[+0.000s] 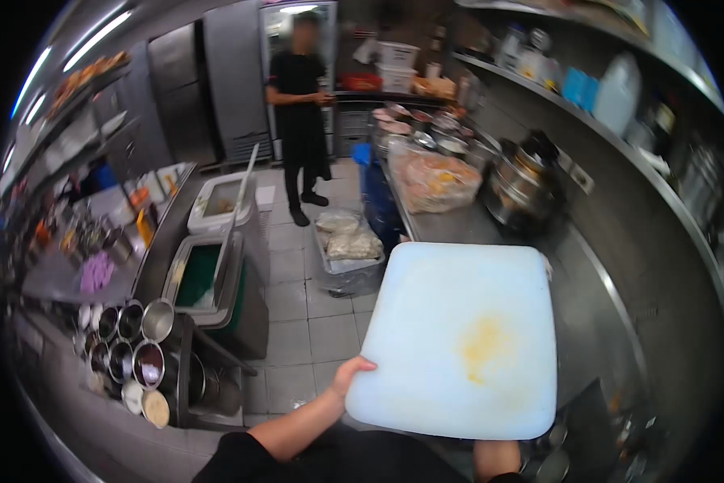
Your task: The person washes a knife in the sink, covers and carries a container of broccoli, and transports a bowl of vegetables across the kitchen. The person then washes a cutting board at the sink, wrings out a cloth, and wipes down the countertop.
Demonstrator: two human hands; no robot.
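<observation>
A large white cutting board (pixel 426 322) is held up in front of me, tilted, with a yellow-brown stain on its face. My left hand (pixel 355 374) grips its lower left edge, thumb on the face and the other fingers behind it. My right forearm (pixel 497 459) goes in under the bottom edge. Most of my right hand (pixel 548 268) is hidden behind the board; only what look like fingertips show at the upper right edge. Beyond the board runs a steel counter (pixel 575 274).
A bagged load of food (pixel 434 179), metal pots (pixel 519 189) and several bowls stand on the right counter. A bin of bags (pixel 350 241) sits on the floor. Lidded bins (pixel 217 274) and stacked pots (pixel 148 362) are left. A person (pixel 299 105) stands at the back.
</observation>
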